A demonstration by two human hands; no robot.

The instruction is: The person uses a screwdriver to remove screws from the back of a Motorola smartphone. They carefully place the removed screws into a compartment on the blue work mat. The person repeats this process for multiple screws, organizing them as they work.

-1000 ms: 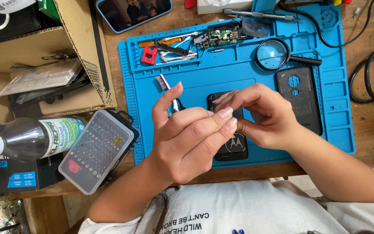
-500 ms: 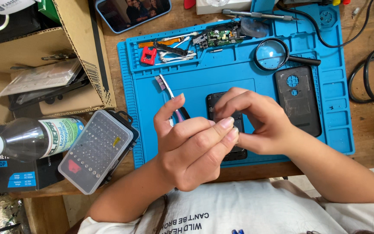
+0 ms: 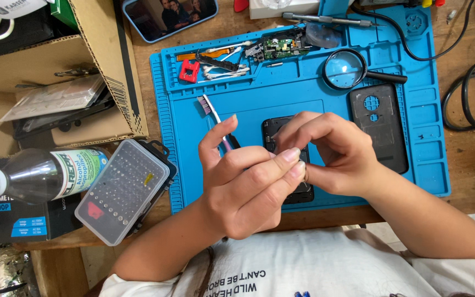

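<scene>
Working over the blue mat [image 3: 193, 137] on your cluttered wooden table [image 3: 468, 148], your left hand [image 3: 248, 190] and right hand [image 3: 333, 154] pinch together above the black phone [image 3: 273, 129], open mat lying leftward.

We are seeing a magnifying glass [image 3: 346, 70] lying at one o'clock, a bit case [image 3: 123, 190] sitting at eight, a bottle [image 3: 39, 175] resting at nine.
</scene>
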